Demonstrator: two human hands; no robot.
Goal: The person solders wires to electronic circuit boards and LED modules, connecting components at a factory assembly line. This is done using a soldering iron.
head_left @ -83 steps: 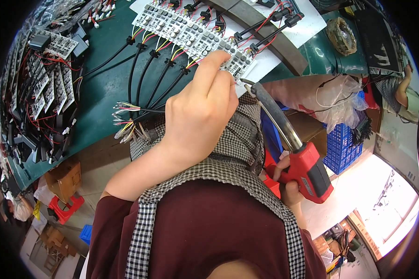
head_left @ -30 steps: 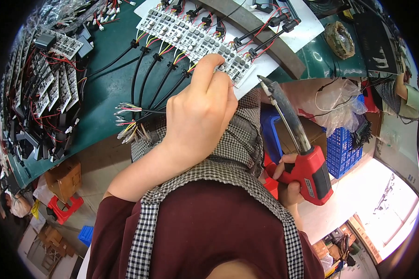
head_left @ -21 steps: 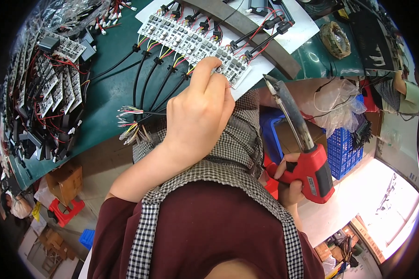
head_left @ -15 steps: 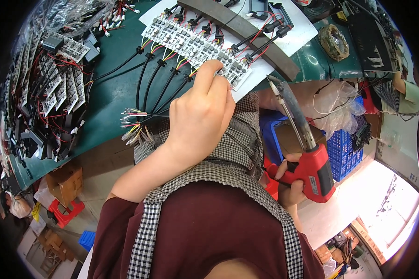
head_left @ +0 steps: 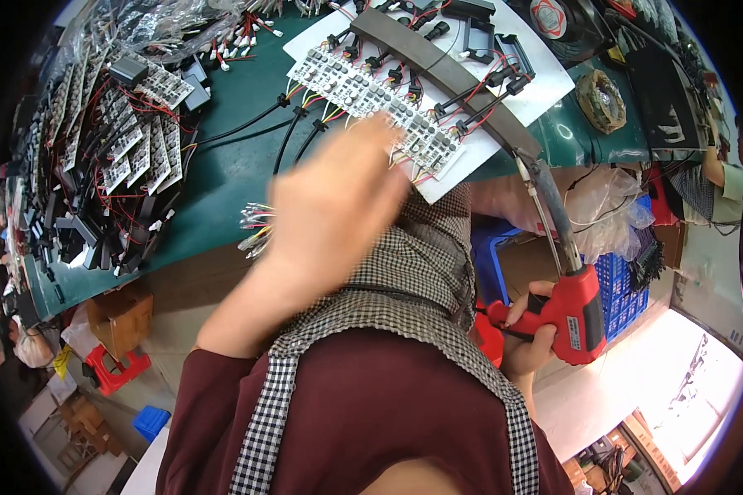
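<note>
My left hand, smeared by motion, is over the near edge of a long white panel of circuit boards set with small components. Whether its fingers hold anything is hidden by the blur. Black cables with coloured wire ends run from the panel's near edge; their bundled free ends hang by the table edge. My right hand is closed around the handle of a red soldering gun. Its metal tip points up, close to the end of a dark curved bar that lies along the panel's far side.
A white sheet lies under the panel on the green table. Piled boards and black housings fill the left. At the right are a roundish brown dish, a plastic bag and blue crates. Another person's arm shows far right.
The whole view has shifted, with the table lying further right and lower. My left hand has moved left along the panel and is blurred. The soldering gun has moved slightly right, still in my right hand.
</note>
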